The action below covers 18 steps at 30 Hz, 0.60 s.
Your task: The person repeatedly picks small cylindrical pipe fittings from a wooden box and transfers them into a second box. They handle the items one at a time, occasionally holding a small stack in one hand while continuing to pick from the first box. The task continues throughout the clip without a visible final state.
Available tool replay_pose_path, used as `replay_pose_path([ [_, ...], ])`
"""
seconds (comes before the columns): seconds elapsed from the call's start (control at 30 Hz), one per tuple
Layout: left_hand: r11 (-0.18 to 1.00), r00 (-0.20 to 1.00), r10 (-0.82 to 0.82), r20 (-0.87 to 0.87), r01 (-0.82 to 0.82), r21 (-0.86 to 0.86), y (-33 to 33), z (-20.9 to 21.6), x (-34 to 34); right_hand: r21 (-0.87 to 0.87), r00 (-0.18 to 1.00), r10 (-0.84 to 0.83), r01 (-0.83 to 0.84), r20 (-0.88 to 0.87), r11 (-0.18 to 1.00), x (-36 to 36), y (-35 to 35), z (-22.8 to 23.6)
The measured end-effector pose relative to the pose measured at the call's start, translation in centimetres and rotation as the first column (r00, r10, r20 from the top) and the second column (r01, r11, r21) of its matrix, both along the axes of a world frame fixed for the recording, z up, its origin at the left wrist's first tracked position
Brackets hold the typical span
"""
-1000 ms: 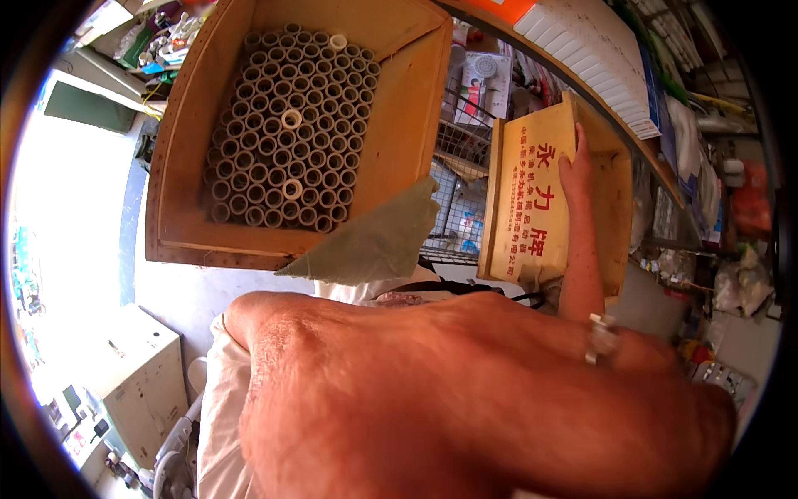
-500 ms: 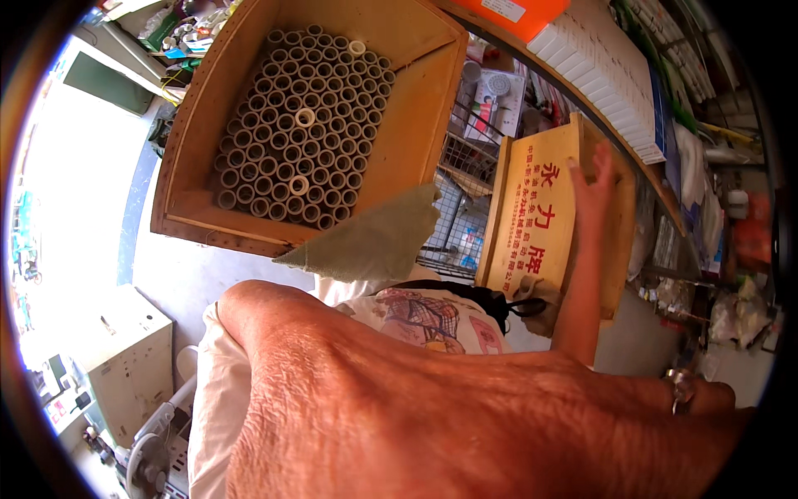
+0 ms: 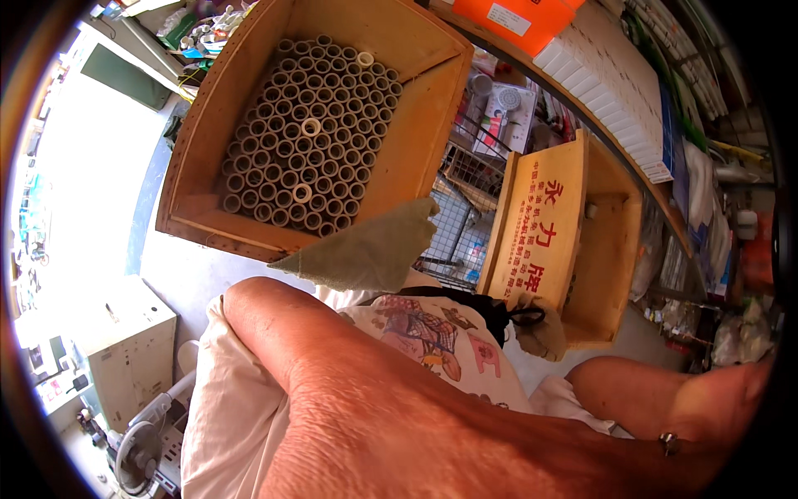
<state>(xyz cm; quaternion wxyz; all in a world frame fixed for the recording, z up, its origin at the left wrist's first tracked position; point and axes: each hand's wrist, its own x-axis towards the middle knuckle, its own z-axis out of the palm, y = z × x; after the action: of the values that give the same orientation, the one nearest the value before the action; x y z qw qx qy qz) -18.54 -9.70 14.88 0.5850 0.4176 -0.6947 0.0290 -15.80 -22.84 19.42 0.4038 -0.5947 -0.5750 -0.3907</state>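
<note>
Across the bottom lies my left forearm (image 3: 399, 416), very close and large. It leads right to my left hand (image 3: 615, 461), which wears a ring on a finger; the fingertips are lost at the dark rim. At lower right my right arm (image 3: 628, 387) is bent, and its hand does not show. Neither hand touches the boxes. Upper left, a wooden box (image 3: 416, 108) holds many grey pipe-like rings (image 3: 307, 141) standing on end in tight rows, a few paler. The second wooden box (image 3: 540, 224), with red lettering, stands at right; a small round piece (image 3: 591, 210) lies inside.
An olive cloth (image 3: 366, 245) hangs at the first box's near corner. Between the boxes are wire baskets (image 3: 453, 220) and a packaged shower head (image 3: 509, 100). White cartons (image 3: 598, 66) and an orange box (image 3: 515, 17) line the shelf. A fan (image 3: 140, 453) and a pale cabinet (image 3: 133, 358) stand lower left.
My right hand, spread over the lettered box half a second ago, has drawn back out of it toward the lower right. My left forearm has shifted down slightly. The view has tilted a little.
</note>
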Motion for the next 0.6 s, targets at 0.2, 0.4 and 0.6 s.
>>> replay_pose_path([
  [0.2,0.998,0.998,0.051,0.021,-0.052,0.035,0.39,-0.39,0.01,0.000,0.999,0.042,-0.042,0.010,0.999,0.56,0.29,-0.89],
  [0.4,0.992,0.992,0.118,0.037,-0.119,0.037,0.81,-0.13,-0.36,-0.001,0.996,0.083,-0.083,0.014,0.997,0.86,0.46,-0.96],
  [0.6,0.992,0.993,0.112,0.043,-0.115,0.059,0.58,-0.24,-0.31,-0.005,0.997,0.078,-0.078,0.021,0.997,0.41,0.00,-0.82],
])
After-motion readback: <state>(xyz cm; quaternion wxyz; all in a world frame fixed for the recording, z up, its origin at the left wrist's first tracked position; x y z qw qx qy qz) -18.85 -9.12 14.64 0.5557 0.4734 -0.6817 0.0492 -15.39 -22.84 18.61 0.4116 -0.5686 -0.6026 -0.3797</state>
